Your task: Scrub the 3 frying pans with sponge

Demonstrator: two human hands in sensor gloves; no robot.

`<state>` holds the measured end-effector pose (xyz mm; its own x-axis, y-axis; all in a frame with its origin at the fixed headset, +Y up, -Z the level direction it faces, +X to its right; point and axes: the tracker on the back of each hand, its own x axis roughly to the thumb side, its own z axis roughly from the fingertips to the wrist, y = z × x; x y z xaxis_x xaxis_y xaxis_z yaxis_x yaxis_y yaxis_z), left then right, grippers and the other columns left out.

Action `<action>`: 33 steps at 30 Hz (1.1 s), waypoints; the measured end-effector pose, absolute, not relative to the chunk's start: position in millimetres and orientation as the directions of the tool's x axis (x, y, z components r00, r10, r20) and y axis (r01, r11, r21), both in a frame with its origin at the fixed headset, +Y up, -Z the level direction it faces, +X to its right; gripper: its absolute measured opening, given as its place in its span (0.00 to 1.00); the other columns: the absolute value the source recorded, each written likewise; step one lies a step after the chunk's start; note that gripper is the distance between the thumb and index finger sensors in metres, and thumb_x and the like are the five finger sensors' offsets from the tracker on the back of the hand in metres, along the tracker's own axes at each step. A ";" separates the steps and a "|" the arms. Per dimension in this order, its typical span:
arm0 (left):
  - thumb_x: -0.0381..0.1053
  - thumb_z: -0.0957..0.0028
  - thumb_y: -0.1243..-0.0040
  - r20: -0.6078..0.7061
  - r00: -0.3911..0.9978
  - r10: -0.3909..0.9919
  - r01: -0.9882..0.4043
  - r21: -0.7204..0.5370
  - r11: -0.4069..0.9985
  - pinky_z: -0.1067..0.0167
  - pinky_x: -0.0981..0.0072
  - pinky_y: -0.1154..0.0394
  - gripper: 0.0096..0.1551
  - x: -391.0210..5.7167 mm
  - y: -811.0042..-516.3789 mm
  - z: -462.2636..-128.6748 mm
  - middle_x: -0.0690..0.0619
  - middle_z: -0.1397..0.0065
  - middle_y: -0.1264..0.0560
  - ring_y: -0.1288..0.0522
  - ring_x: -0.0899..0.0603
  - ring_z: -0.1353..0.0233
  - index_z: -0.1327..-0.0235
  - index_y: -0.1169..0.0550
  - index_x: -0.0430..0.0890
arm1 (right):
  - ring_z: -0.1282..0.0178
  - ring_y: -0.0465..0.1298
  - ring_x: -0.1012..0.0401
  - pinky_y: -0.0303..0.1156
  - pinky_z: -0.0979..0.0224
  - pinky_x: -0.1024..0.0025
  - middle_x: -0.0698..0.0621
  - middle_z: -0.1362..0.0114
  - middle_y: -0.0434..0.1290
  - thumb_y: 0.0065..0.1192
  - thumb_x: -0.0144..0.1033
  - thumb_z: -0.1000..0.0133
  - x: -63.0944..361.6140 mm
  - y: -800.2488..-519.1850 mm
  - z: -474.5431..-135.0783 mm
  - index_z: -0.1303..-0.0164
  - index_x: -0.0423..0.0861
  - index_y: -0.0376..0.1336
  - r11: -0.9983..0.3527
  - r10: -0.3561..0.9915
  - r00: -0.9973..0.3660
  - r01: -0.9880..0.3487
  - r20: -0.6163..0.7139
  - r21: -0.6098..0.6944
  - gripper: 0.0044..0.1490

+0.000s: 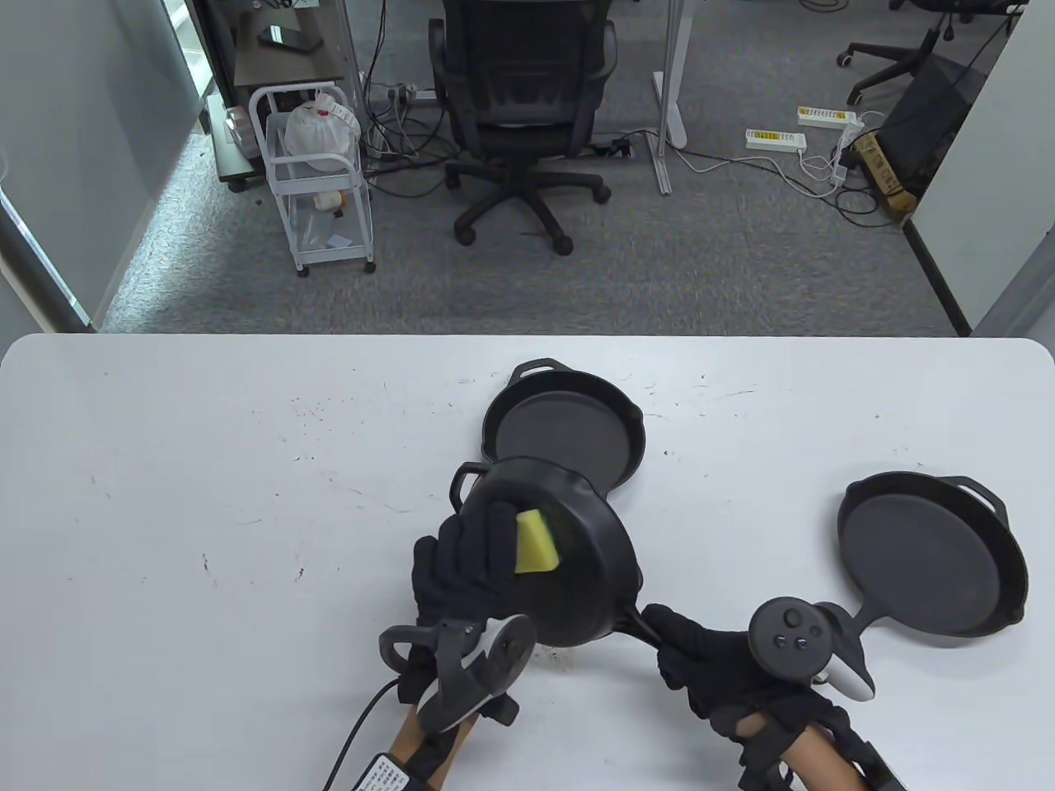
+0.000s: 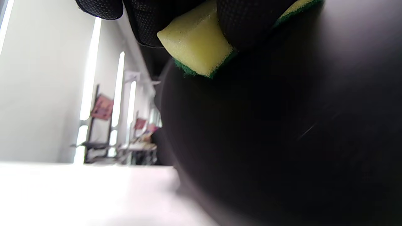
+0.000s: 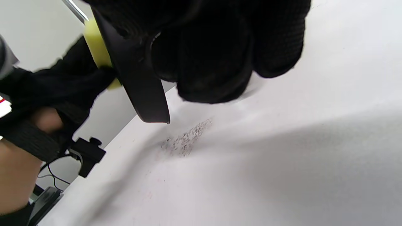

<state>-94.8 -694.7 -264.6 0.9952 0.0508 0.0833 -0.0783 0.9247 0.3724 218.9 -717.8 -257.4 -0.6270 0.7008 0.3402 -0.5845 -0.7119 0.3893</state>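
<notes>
My left hand [image 1: 461, 568] pinches the sponge [image 1: 536, 541] against the tilted pan [image 1: 569, 560] (handle near-right, gripped by my right hand [image 1: 709, 659]).

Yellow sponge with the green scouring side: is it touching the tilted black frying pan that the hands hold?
Touching. In the left wrist view the yellow sponge lies green side against the tilted black frying pan, pressed there by the left hand.

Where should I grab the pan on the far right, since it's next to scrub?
By its long handle, coming from the near edge. The right-hand frying pan lies flat with that handle pointing toward the person, just beside the right hand; the small loop handle faces away.
</notes>
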 end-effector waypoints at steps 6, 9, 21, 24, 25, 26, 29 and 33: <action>0.54 0.47 0.36 0.233 0.965 0.120 -0.157 0.146 0.977 0.27 0.34 0.33 0.48 -73.0 -709.0 -266.6 0.43 0.16 0.32 0.28 0.35 0.21 0.13 0.42 0.48 | 0.78 0.87 0.58 0.83 0.54 0.51 0.51 0.54 0.87 0.66 0.44 0.51 242.0 -711.4 -259.4 0.31 0.49 0.66 -0.616 0.787 -0.554 -0.733 0.273 0.289 0.35; 0.55 0.47 0.35 0.330 0.938 0.110 -0.169 0.158 0.973 0.26 0.35 0.33 0.49 -51.1 -709.7 -253.8 0.45 0.15 0.33 0.29 0.36 0.21 0.13 0.43 0.50 | 0.78 0.87 0.58 0.83 0.54 0.51 0.51 0.54 0.86 0.66 0.44 0.51 241.3 -712.9 -259.5 0.31 0.49 0.65 -0.623 0.782 -0.567 -0.735 0.261 0.268 0.35; 0.53 0.45 0.41 0.112 0.992 0.050 -0.096 0.450 0.888 0.26 0.35 0.34 0.49 -89.3 -690.0 -258.0 0.42 0.14 0.37 0.33 0.34 0.18 0.13 0.47 0.45 | 0.79 0.87 0.58 0.84 0.55 0.52 0.50 0.55 0.87 0.66 0.43 0.51 212.7 -719.4 -251.6 0.31 0.48 0.66 -0.678 0.733 -0.599 -0.598 0.323 0.427 0.36; 0.54 0.45 0.39 0.069 0.994 0.086 -0.106 0.388 0.915 0.27 0.35 0.33 0.49 -100.7 -698.4 -268.1 0.41 0.15 0.34 0.30 0.34 0.20 0.13 0.46 0.43 | 0.79 0.87 0.58 0.84 0.55 0.51 0.50 0.55 0.87 0.67 0.43 0.51 217.4 -717.8 -251.9 0.31 0.47 0.66 -0.650 0.758 -0.576 -0.628 0.307 0.427 0.36; 0.54 0.45 0.39 0.072 0.991 0.109 -0.128 0.360 0.924 0.28 0.35 0.32 0.49 -101.5 -700.7 -270.3 0.41 0.16 0.34 0.29 0.34 0.21 0.13 0.45 0.43 | 0.79 0.87 0.58 0.83 0.55 0.51 0.50 0.55 0.87 0.67 0.43 0.51 220.9 -717.2 -252.7 0.31 0.48 0.66 -0.635 0.772 -0.562 -0.650 0.298 0.418 0.36; 0.53 0.45 0.39 0.076 0.989 0.123 -0.142 0.342 0.929 0.28 0.35 0.32 0.49 -101.2 -702.3 -271.4 0.41 0.16 0.34 0.29 0.34 0.21 0.14 0.44 0.43 | 0.79 0.87 0.58 0.83 0.55 0.51 0.50 0.55 0.87 0.67 0.43 0.51 222.9 -717.2 -253.3 0.31 0.48 0.66 -0.623 0.781 -0.552 -0.664 0.292 0.414 0.36; 0.53 0.46 0.38 0.092 0.989 0.119 -0.141 0.295 0.945 0.28 0.35 0.31 0.49 -97.0 -707.4 -273.1 0.41 0.16 0.32 0.28 0.34 0.22 0.14 0.43 0.43 | 0.78 0.87 0.57 0.83 0.55 0.51 0.50 0.54 0.87 0.66 0.44 0.51 229.3 -716.9 -256.4 0.31 0.49 0.66 -0.562 0.827 -0.504 -0.726 0.250 0.396 0.35; 0.53 0.41 0.41 0.110 0.982 0.154 -0.176 0.231 0.957 0.23 0.40 0.35 0.46 -95.8 -712.8 -275.6 0.43 0.15 0.36 0.32 0.37 0.19 0.14 0.46 0.43 | 0.75 0.86 0.56 0.81 0.52 0.50 0.49 0.53 0.86 0.65 0.45 0.50 232.6 -710.8 -265.0 0.32 0.52 0.67 -0.524 0.850 -0.479 -0.809 0.219 0.267 0.34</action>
